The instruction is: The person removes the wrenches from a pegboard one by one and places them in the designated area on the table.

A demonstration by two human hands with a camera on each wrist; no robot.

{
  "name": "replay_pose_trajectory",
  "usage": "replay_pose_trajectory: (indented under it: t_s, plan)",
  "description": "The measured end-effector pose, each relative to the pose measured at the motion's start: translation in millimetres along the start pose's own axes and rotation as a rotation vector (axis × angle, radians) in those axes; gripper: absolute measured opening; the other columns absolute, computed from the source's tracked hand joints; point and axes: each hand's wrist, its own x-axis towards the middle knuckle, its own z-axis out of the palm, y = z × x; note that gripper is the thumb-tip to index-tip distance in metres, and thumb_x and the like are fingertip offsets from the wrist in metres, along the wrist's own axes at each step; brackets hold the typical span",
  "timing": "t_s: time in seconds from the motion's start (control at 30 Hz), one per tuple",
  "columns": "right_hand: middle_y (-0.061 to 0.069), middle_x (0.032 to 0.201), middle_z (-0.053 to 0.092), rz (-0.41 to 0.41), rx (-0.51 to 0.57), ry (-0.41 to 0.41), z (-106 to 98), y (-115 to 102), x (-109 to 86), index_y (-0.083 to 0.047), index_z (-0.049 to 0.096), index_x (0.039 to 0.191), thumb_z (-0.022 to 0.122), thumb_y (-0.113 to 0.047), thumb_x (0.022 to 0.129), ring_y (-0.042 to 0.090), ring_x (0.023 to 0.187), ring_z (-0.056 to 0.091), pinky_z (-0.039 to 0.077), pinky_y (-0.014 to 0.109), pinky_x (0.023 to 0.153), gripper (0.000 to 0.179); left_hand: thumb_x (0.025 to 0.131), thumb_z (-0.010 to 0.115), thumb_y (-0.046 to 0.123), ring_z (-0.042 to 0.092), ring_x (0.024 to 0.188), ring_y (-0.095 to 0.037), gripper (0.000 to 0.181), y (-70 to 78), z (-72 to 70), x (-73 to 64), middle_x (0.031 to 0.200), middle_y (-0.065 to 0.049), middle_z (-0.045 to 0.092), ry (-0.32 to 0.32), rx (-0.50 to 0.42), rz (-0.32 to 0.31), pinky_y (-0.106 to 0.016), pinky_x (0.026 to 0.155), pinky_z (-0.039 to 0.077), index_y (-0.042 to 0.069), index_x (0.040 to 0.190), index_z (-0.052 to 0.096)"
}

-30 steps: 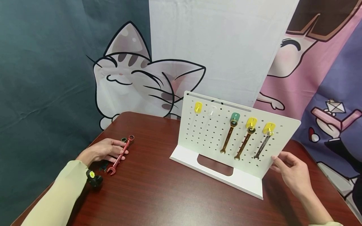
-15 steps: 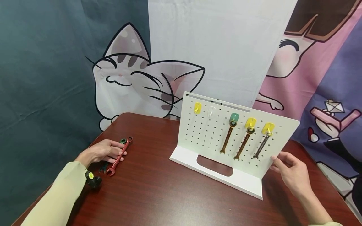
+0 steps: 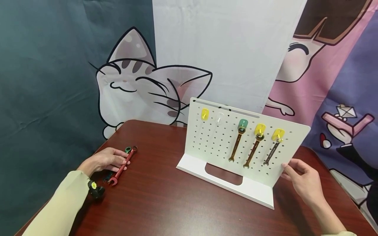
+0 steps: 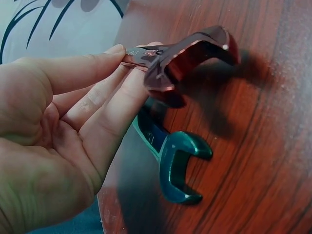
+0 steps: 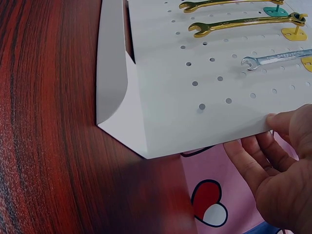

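My left hand (image 3: 107,160) pinches a red combination wrench (image 3: 121,169) by its shaft, at the left of the table. In the left wrist view the thumb lies on one side of the shaft and the fingers on the other, with the open-end head jutting past them. Under it lies a green wrench (image 4: 171,163) on the table, its middle hidden by the hand. On the right, my right hand (image 3: 306,182) grips the side edge of a white pegboard stand (image 3: 196,165) between thumb and fingers. Two gold wrenches (image 3: 235,146) and a smaller silver wrench (image 3: 272,153) hang from its hooks.
Toward the board's left side, a yellow hook (image 3: 205,114) and a clear hook (image 3: 219,118) carry nothing. The stand sits on a dark red-brown wooden table (image 3: 165,203). A printed cartoon curtain (image 3: 230,49) hangs behind the table.
The left fingers have drawn in slightly around the red wrench, and more of the green wrench's ring end shows. The right hand keeps its hold; the head view has shifted a little.
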Motion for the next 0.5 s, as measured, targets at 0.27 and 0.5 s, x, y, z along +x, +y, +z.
replay_pose_trajectory:
  t_s: [0.27,0.5]
  plan:
    - [-0.025,0.089,0.071,-0.008,0.021,-0.005,-0.3,1.0,0.9,-0.006,0.072,0.109,0.071,-0.010,0.101,0.001,0.070,0.076,0.063,0.021,0.066,0.009,0.101,0.068,0.006,0.079,0.087,-0.018,0.049,1.3,1.4,-1.6,0.102,-0.008,0.079,0.073,0.058,-0.037,-0.033,0.075,0.067,-0.015,0.143,0.053]
    - [-0.028,0.088,0.069,0.009,-0.015,-0.006,-0.6,2.1,0.1,0.000,0.070,0.112,0.071,-0.012,0.102,0.000,0.070,0.076,0.063,0.019,0.065,0.016,0.100,0.070,0.005,0.079,0.083,-0.018,0.043,3.4,3.3,-1.0,0.096,-0.006,0.078,0.118,0.080,-0.068,-0.031,0.070,0.066,-0.013,0.137,0.060]
